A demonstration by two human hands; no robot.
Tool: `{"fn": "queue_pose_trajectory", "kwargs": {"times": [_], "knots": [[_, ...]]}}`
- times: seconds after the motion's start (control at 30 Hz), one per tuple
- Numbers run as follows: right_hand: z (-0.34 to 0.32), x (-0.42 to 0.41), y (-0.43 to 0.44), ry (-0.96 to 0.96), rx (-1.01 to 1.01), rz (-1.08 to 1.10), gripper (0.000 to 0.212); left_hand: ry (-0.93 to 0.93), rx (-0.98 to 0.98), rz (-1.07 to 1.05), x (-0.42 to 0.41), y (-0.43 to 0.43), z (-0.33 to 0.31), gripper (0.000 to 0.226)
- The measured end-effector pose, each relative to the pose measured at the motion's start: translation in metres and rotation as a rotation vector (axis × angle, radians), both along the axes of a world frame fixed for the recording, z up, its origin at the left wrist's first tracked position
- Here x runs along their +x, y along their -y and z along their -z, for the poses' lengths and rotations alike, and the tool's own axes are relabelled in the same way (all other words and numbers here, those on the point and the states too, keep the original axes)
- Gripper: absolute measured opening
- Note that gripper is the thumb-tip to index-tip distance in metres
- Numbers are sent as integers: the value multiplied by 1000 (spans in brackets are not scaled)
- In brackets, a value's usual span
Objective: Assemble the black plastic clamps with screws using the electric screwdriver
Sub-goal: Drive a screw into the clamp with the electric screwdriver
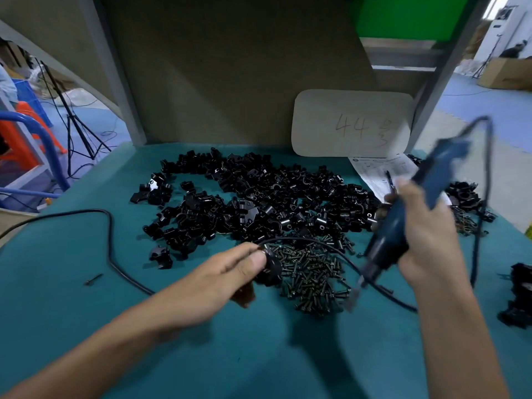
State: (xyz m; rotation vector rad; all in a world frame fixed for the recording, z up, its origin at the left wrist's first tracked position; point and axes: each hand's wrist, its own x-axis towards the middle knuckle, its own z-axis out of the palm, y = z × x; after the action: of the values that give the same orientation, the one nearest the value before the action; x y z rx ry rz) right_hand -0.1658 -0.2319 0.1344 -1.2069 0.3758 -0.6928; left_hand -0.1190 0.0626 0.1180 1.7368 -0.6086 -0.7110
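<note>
Two bare forearms reach in from the bottom edge over a teal table top (72, 326). At far left on it, a single loose screw (93, 279) lies alone, with a black cable (109, 240) curving past just beside it. Further right, one stray clamp part (160, 257) sits apart from the big heap of black plastic clamps (259, 203) spread across the middle of the table.

The left hand (230, 272) hovers at the near edge of that heap, its thumb and fingers pinched around a black clamp piece (270, 269). Just right of it, touching the heap, is a pile of dark screws (313, 277).

The right hand (426, 234) is wrapped firmly around a blue electric screwdriver (400, 226), held tilted above the table with its blurred bit pointing down and left near the edge of the screws. Its cord loops up behind the hand.

Behind it, a pale card (351, 123) marked "44" leans on the back panel above a printed sheet (377, 171). More black clamps (518, 298) lie at the far right edge.
</note>
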Motion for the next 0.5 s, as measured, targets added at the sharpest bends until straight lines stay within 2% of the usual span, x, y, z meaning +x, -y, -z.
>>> {"fn": "queue_pose_trajectory", "kwargs": {"times": [0.07,0.13,0.17,0.23,0.3,0.37,0.4,0.43,0.5], "knots": [[25,-2,10,-390,-287,-76,66,-183,-78,-95,4,0,2,41],[57,-8,18,-650,-568,-117,59,-381,-171,-184,7,-1,4,45],[73,-10,24,-756,-712,-112,54,-408,-189,-190,7,-1,6,51],[95,-13,32,-944,-917,-118,53,-327,-158,-145,7,1,10,55],[107,-13,34,-1057,-1012,-122,56,-196,-120,-107,6,3,10,45],[111,-14,31,-1205,-1188,-115,68,-107,-102,-100,7,5,9,40],[108,-15,26,-1228,-1268,-91,77,-74,-95,-97,7,6,7,39],[102,-16,18,-1145,-1304,-56,80,-46,-87,-90,6,7,6,39],[81,-21,-5,-761,-1204,-105,64,5,-70,-54,5,10,2,36]]}}
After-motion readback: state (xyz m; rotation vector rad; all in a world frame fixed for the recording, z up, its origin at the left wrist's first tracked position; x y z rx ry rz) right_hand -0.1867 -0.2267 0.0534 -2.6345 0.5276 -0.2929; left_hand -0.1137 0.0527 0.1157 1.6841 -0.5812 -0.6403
